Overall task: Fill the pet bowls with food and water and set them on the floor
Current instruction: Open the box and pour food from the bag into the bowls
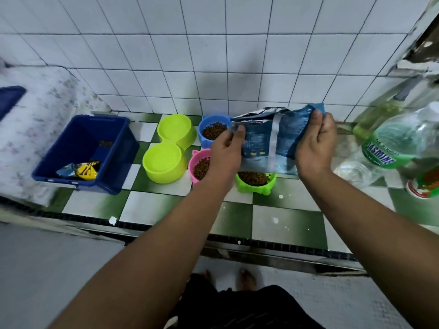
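We pinch the food bag (268, 143) crosswise, left hand (225, 150) and right hand (316, 143) at its ends, above the green bowl (251, 189).

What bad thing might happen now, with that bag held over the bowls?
1. The blue food bag has a torn-open top and is pinched only near its top corners, so kibble might spill onto the tiled counter.
2. It hangs right over the green bowl, which already holds kibble and is partly hidden, so more could overflow.
3. The big water bottle stands close on the right and could get bumped.
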Available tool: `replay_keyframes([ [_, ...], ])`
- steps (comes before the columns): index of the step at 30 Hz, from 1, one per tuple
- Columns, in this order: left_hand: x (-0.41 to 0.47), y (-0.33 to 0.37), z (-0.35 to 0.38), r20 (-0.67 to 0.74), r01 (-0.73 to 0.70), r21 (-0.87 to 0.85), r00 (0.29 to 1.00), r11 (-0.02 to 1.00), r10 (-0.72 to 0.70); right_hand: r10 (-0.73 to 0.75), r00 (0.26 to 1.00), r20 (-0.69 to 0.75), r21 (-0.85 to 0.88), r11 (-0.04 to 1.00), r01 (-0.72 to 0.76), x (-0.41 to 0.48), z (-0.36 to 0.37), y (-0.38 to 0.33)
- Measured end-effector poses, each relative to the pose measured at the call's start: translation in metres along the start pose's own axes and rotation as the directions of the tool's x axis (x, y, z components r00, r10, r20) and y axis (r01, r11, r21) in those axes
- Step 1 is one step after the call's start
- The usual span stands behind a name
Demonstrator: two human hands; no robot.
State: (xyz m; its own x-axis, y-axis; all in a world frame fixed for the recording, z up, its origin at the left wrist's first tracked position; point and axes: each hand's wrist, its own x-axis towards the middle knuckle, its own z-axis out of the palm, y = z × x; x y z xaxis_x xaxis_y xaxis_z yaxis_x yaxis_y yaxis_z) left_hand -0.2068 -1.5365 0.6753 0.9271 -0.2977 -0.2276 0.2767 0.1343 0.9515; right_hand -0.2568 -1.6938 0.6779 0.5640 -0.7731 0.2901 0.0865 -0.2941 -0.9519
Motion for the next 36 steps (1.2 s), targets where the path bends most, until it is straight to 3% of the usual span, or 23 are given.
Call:
replay_keyframes([
  [7,0.025,0.042,-0.068,-0.172,-0.221,-0.008,0.961,0.975,0.217,-0.035,0.991,0.126,0.009,0.999,0.034,-0.013,0.063,-0.029],
  [14,0.048,0.094,-0.182,-0.188,-0.255,0.049,0.947,0.966,0.26,-0.117,0.943,0.313,-0.037,0.99,0.135,-0.034,0.155,-0.062],
  [21,0.074,0.153,-0.316,-0.223,-0.274,0.153,0.926,0.95,0.303,-0.226,0.887,0.402,0.017,0.971,0.24,-0.071,0.28,-0.096],
  [27,0.103,0.196,-0.409,-0.246,-0.188,0.287,0.933,0.939,0.261,-0.176,0.857,0.484,0.002,0.98,0.2,-0.089,0.369,-0.113],
  [31,0.122,0.212,-0.459,-0.276,-0.015,0.421,0.95,0.907,0.144,-0.1,0.811,0.576,-0.049,0.986,0.157,-0.097,0.411,-0.113],
  [36,0.148,0.204,-0.487,-0.295,0.159,0.48,0.955,0.863,-0.012,-0.07,0.753,0.654,-0.203,0.943,0.263,-0.102,0.439,-0.097],
])
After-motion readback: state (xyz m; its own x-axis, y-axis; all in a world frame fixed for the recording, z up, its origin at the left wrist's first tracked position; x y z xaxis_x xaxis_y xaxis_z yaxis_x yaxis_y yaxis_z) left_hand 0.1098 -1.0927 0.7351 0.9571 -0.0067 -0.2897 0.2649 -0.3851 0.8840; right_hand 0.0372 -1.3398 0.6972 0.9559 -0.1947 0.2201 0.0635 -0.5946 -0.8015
